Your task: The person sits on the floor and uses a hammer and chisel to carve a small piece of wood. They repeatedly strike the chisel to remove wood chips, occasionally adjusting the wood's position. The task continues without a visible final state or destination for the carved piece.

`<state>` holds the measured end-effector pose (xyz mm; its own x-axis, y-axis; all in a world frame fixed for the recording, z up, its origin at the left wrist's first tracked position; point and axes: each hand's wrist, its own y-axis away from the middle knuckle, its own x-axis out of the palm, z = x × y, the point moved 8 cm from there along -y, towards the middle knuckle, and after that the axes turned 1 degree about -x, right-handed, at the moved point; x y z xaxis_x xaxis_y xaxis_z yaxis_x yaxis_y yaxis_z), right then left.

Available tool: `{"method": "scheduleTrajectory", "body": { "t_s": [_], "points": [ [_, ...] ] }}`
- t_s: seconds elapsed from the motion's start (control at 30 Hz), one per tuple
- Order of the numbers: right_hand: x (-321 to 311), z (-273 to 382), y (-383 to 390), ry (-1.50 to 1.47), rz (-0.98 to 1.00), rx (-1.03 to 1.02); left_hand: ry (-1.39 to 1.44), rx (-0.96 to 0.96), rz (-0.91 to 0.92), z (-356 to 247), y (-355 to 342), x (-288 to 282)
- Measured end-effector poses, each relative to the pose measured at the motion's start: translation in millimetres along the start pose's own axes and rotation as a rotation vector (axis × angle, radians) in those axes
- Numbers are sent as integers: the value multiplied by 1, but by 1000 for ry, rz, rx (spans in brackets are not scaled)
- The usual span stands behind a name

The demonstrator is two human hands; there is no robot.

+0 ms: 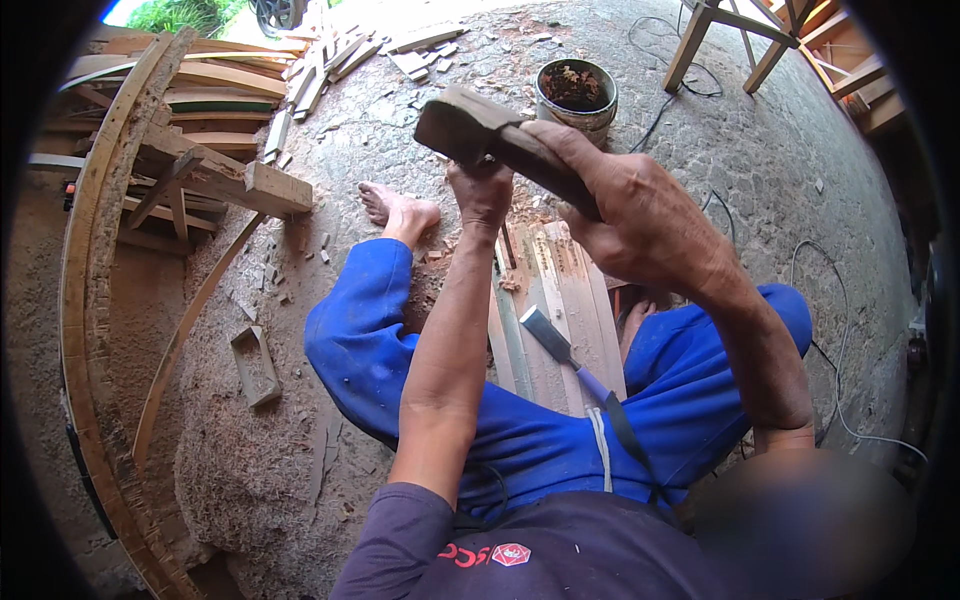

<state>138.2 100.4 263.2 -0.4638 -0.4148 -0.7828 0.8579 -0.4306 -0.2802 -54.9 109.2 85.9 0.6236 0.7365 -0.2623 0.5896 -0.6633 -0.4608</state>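
Note:
My right hand grips a dark wooden mallet, its broad head raised above and partly over my left hand. My left hand is closed around something mostly hidden by its fingers and the mallet. Below both hands, long pale wooden boards lie between my bent legs, with wood chips and a dark narrow slot or strip near the left hand. A wide-bladed chisel with a blue handle rests on the boards near my lap, a black strap beside its handle.
A stained bucket stands beyond the boards. Stacked wood and a long curved beam line the left, with offcuts behind and a small wooden box. A wooden stand and cables are at the right.

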Motion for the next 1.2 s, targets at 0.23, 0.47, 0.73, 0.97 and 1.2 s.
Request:
{"method": "scheduleTrajectory", "body": {
  "t_s": [0.23,0.47,0.73,0.97,1.2],
  "points": [
    [-97,75,-33,238,-722,-366,-21,3,-50,-16,22,-3],
    [54,-38,20,241,458,246,66,153,-71,-53,70,-14],
    [-48,29,-22,-31,-258,-144,284,-394,-14,52,-9,-3],
    [-71,22,-41,112,-526,-8,87,-148,34,-2,28,4],
    [53,-36,32,96,356,202,58,95,-44,-54,93,-8]
  ]
}}
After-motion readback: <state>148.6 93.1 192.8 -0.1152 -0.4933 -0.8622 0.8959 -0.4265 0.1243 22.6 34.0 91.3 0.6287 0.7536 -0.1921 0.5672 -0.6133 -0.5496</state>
